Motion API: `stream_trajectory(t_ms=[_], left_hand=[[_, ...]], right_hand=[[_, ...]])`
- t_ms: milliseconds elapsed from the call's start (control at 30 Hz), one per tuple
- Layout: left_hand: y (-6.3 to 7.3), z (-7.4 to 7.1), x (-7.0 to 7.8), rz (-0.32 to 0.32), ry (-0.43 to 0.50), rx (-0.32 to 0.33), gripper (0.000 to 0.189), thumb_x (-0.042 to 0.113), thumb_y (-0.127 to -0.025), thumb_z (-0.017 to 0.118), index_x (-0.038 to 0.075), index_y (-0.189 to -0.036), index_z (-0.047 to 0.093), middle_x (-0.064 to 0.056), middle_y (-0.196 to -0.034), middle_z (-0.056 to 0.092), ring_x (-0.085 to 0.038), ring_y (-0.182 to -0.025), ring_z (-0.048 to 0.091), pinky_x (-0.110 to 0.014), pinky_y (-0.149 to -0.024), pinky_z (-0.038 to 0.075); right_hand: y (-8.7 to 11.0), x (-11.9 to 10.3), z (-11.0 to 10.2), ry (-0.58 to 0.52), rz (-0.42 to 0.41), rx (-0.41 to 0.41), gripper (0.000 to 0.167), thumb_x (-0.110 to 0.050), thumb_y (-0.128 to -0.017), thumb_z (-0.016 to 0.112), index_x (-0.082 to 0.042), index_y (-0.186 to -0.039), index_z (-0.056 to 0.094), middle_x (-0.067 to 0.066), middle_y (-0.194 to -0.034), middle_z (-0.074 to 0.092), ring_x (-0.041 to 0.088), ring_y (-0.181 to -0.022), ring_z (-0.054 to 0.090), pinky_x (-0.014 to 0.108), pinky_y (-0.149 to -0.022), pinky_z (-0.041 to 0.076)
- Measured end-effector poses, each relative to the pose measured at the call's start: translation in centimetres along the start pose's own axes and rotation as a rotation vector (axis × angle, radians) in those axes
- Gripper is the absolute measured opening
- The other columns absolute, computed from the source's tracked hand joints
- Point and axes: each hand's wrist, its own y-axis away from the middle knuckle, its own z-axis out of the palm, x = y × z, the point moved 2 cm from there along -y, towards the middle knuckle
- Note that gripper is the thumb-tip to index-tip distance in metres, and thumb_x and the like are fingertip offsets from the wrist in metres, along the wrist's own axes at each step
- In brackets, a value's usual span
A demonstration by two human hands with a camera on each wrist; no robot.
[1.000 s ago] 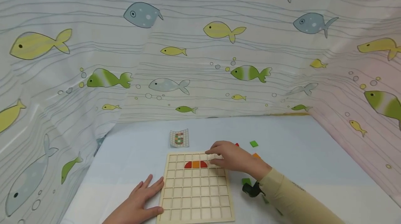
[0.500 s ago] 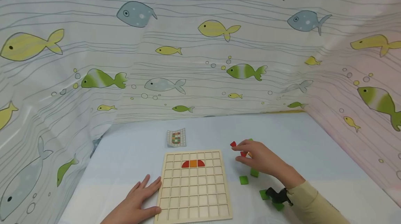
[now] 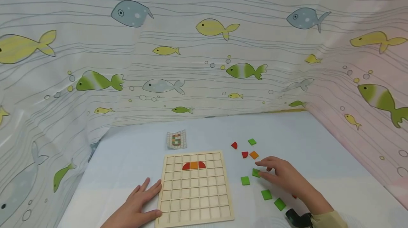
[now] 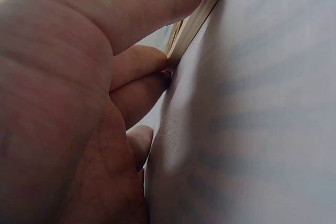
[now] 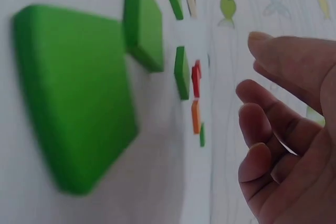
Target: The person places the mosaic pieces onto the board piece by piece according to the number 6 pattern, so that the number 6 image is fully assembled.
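Note:
A pale wooden grid board (image 3: 195,196) lies on the table, with an orange square (image 3: 194,165) between two red quarter-round pieces in one of its upper rows. Along its left edge rests my left hand (image 3: 137,201), fingers extended; the left wrist view shows thumb and fingertips touching the board's edge (image 4: 197,22). My right hand (image 3: 288,178) is above the table right of the board, fingers loosely bent, thumb and forefinger apart, nothing between them. Nearest its fingertips is a green square tile (image 3: 255,172). In the right wrist view, another green tile (image 5: 79,98) looms close to the camera.
Right of the board lie more green tiles (image 3: 266,195), two red quarter-rounds (image 3: 244,154) and an orange tile (image 3: 254,154). A bit of red (image 3: 294,196) shows beneath my right wrist. Behind the board lies a small pattern card (image 3: 176,139). Fish-printed sheets (image 3: 191,54) enclose the table.
My right hand has moved from above the board's upper right to the loose tiles, then nearer to me, uncovering red and orange pieces. The left hand stays at the board's edge.

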Motion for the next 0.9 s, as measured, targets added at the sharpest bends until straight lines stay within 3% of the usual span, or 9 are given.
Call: stream_trajectory(t_ms=[100, 267, 433, 600, 733, 900], left_hand=[[0.1, -0.1, 0.0, -0.012, 0.002, 0.003, 0.083, 0.049, -0.087, 0.071, 0.003, -0.15, 0.042, -0.013, -0.156, 0.035, -0.047, -0.146, 0.003, -0.023, -0.109, -0.009], [0.1, -0.1, 0.1, -0.002, -0.034, 0.009, 0.082, 0.051, -0.087, 0.07, 0.005, -0.15, 0.042, -0.01, -0.155, 0.037, -0.047, -0.146, 0.006, -0.001, -0.097, -0.011], [0.1, 0.0, 0.1, 0.033, -0.088, 0.032, 0.081, 0.051, -0.088, 0.069, 0.005, -0.149, 0.044, -0.009, -0.154, 0.04, -0.047, -0.145, 0.01, -0.002, -0.099, -0.011], [0.2, 0.0, 0.2, 0.033, -0.067, 0.024, 0.08, 0.051, -0.088, 0.07, 0.004, -0.149, 0.044, -0.01, -0.154, 0.04, -0.047, -0.145, 0.009, -0.002, -0.099, -0.011], [0.1, 0.0, 0.3, 0.028, -0.055, 0.017, 0.081, 0.051, -0.088, 0.069, 0.004, -0.149, 0.044, -0.01, -0.154, 0.04, -0.047, -0.145, 0.008, -0.001, -0.099, -0.011], [0.1, 0.0, 0.3, 0.028, -0.068, 0.022, 0.08, 0.052, -0.088, 0.069, 0.005, -0.149, 0.044, -0.01, -0.154, 0.04, -0.046, -0.146, 0.009, -0.002, -0.1, -0.01]], right_hand=[[0.9, 0.6, 0.6, -0.035, 0.017, -0.009, 0.034, -0.031, -0.09, 0.075, -0.023, -0.123, 0.072, -0.012, -0.113, 0.062, 0.004, -0.089, 0.057, 0.023, -0.069, 0.051], [2.2, 1.2, 1.0, -0.041, 0.02, -0.048, 0.034, -0.04, -0.09, 0.073, -0.025, -0.12, 0.072, -0.017, -0.109, 0.062, 0.001, -0.087, 0.055, 0.024, -0.072, 0.051], [2.8, 1.5, 0.9, -0.049, -0.056, -0.091, 0.037, -0.049, -0.086, 0.074, -0.026, -0.116, 0.074, -0.017, -0.105, 0.059, 0.003, -0.09, 0.054, 0.026, -0.074, 0.05], [3.2, 1.7, 1.0, -0.043, -0.163, -0.165, 0.033, -0.047, -0.084, 0.077, -0.028, -0.112, 0.076, -0.019, -0.102, 0.056, 0.003, -0.092, 0.053, 0.025, -0.075, 0.049], [3.3, 1.8, 1.3, -0.069, -0.197, -0.205, 0.028, -0.039, -0.087, 0.077, -0.026, -0.112, 0.076, -0.019, -0.1, 0.056, 0.001, -0.087, 0.053, 0.023, -0.071, 0.048], [3.0, 1.9, 1.4, -0.017, -0.183, -0.182, 0.031, -0.043, -0.087, 0.076, -0.025, -0.113, 0.075, -0.02, -0.1, 0.056, 0.0, -0.084, 0.052, 0.023, -0.069, 0.048]])
